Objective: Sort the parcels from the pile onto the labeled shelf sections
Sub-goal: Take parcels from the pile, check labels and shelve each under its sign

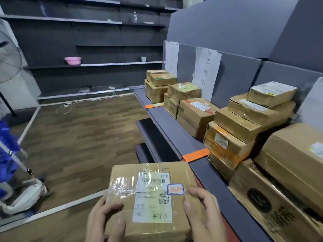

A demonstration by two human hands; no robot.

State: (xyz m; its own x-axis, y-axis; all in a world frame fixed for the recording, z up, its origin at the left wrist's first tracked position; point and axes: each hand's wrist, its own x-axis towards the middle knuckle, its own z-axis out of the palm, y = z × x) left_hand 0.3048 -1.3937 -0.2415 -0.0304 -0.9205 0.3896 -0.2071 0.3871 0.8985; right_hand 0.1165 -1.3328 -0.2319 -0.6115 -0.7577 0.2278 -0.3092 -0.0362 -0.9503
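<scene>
Parcel [122,177] in hand: a small brown carton, taped over, held low in front of us, above the wooden floor [78,137] and just off the front edge of the grey shelf [174,133], not resting on it. We note a white shipping label [152,205] on its top face, with a barcode, a QR code and a red handwritten mark in a blue-edged box.

Left hand [103,222] grips the near-left corner, thumb lying on the top face. Right hand [204,213] clamps the near-right edge, thumb just beside the label. Both hands are closed on the carton, one at each side.

Along the shelf to our right we log cartons in groups: a far stack [157,88], a middle stack [194,112], a near stack [244,126], then larger boxes [288,163] closest to us. One orange strip [195,155] marks the shelf between the middle and near stacks. A handwritten paper sign [207,72] hangs on the back panel behind the middle stack. We also see a pink basin [72,60] on the far wall shelving
</scene>
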